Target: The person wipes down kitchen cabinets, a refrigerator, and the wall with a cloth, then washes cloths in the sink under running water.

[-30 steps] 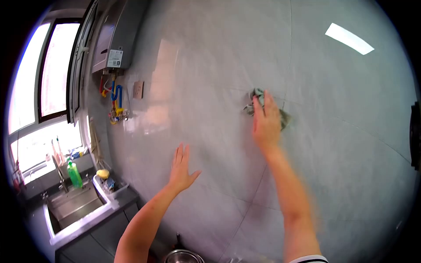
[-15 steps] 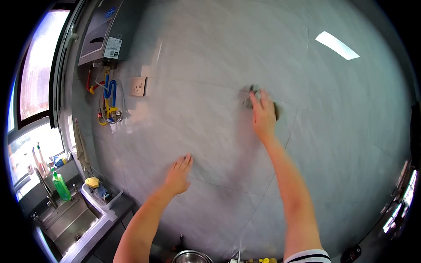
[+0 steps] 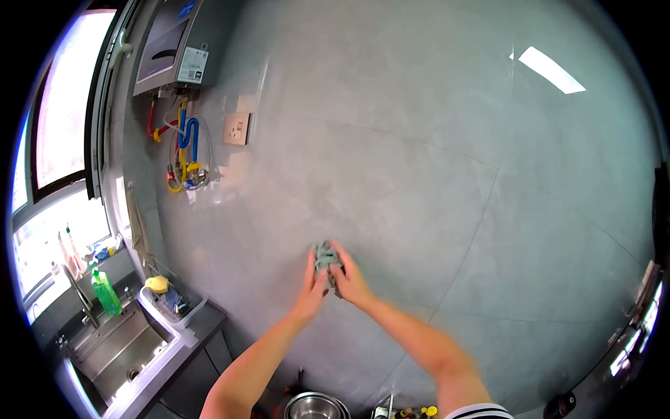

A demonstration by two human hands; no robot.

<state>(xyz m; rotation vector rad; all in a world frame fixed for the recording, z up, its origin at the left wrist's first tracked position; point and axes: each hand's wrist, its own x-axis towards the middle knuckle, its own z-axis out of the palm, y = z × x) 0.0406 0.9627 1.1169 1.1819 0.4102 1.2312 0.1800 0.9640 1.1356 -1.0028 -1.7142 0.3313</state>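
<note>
The cloth (image 3: pixel 328 260) has come down and left off the wall (image 3: pixel 391 188), and the hands have come together on it. The left hand (image 3: pixel 312 285) and right hand (image 3: pixel 351 281) grip it, crumpled, between the palms. It looks light and soft, perhaps damp, best gripped by its bunched middle. The socket (image 3: pixel 236 129) sits up and left of both hands.

From afar, I hold a crumpled cloth (image 3: pixel 325 255) between my left grip (image 3: pixel 311 285) and right grip (image 3: pixel 351 281), facing the grey wall (image 3: pixel 391 195).
</note>
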